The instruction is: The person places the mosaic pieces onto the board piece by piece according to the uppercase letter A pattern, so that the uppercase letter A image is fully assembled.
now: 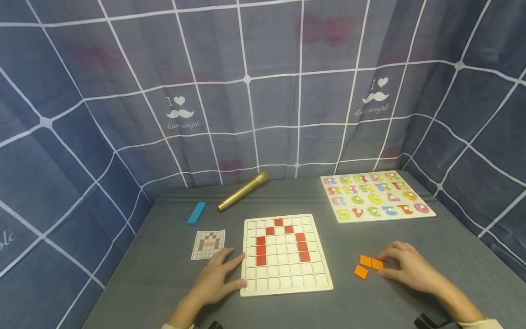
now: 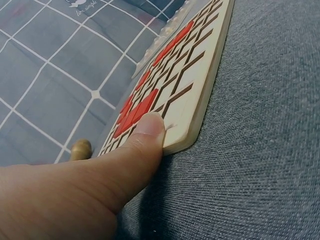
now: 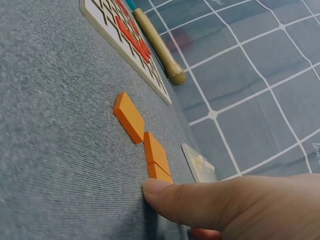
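Note:
A cream grid board (image 1: 287, 279) with several red square tiles (image 1: 260, 250) in its cells lies in the middle of the table. My left hand (image 1: 213, 279) rests at its left side with fingers spread, and the thumb (image 2: 150, 125) touches the corner in the left wrist view. Three orange square tiles (image 1: 361, 272) lie flat right of the board. My right hand (image 1: 411, 267) pinches the rightmost orange tile (image 1: 376, 264) between thumb (image 3: 165, 192) and fingers. That tile's far end is hidden behind the thumb in the right wrist view.
A paper pattern card (image 1: 208, 245) lies left of the board, by the left fingertips. Behind are a blue block (image 1: 197, 213) and a gold microphone-shaped stick (image 1: 242, 192). A number puzzle board (image 1: 376, 196) lies back right. Tiled-print curtains (image 1: 273, 103) enclose the table.

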A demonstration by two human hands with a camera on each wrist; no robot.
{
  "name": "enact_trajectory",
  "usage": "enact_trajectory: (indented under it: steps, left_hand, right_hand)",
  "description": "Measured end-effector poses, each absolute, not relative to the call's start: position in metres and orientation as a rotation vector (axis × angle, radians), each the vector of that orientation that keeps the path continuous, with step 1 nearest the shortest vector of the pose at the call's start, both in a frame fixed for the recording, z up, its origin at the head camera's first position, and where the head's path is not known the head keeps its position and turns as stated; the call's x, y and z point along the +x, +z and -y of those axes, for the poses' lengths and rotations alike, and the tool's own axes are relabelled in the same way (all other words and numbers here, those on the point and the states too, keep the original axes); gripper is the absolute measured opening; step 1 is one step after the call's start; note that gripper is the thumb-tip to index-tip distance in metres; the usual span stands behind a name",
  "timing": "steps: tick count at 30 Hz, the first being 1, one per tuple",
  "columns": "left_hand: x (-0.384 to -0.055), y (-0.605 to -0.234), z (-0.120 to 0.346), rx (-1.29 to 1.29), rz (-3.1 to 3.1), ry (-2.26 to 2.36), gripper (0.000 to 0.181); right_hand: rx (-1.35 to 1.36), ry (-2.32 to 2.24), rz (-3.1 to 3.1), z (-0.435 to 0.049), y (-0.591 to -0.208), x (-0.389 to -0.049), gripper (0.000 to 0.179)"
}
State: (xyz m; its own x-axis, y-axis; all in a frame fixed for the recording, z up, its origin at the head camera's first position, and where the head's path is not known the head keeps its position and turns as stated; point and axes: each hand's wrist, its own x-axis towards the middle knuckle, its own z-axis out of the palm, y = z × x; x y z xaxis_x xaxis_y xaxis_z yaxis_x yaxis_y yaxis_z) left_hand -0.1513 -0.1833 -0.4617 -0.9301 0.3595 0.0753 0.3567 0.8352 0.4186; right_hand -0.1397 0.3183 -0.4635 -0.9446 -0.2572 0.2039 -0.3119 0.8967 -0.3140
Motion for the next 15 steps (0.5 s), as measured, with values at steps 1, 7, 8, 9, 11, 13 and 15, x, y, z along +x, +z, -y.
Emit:
enact_trajectory:
  steps: [1, 7, 8, 9, 11, 13, 15]
  left_hand:
    - [-0.1510, -0.4617, 0.1836, 0.592, -3.006, 0.685, 0.072]
    - [-0.1505, -0.4616, 0.1841, 0.571, -3.001, 0.685, 0.072]
    - [-0.1507, -0.4617, 0.1841, 0.562, -2.998, 0.683, 0.072]
    - [-0.1509, -0.4618, 0.1841, 0.561, -2.997, 0.680, 0.073]
    - [-0.1511, -0.4619, 0.1840, 0.564, -2.997, 0.676, 0.073]
    - [-0.1512, -0.4619, 0.1839, 0.572, -2.998, 0.673, 0.073]
    - [-0.1511, -0.4614, 0.1836, 0.581, -2.997, 0.673, 0.073]
  right_hand:
    - [0.435, 0.520, 2.897, -0.3180, -0.4638, -0.1392, 0.027]
    - [0.426, 0.521, 2.870, -0.3162, -0.4651, -0.1379, 0.023]
    - [0.422, 0.518, 2.861, -0.3160, -0.4652, -0.1375, 0.024]
    - [0.421, 0.522, 2.835, -0.3159, -0.4656, -0.1373, 0.024]
    - [0.399, 0.533, 2.784, -0.3151, -0.4661, -0.1372, 0.025]
    - [0.384, 0.549, 2.722, -0.3136, -0.4662, -0.1382, 0.027]
    - [0.377, 0.565, 2.667, -0.3103, -0.4658, -0.1405, 0.028]
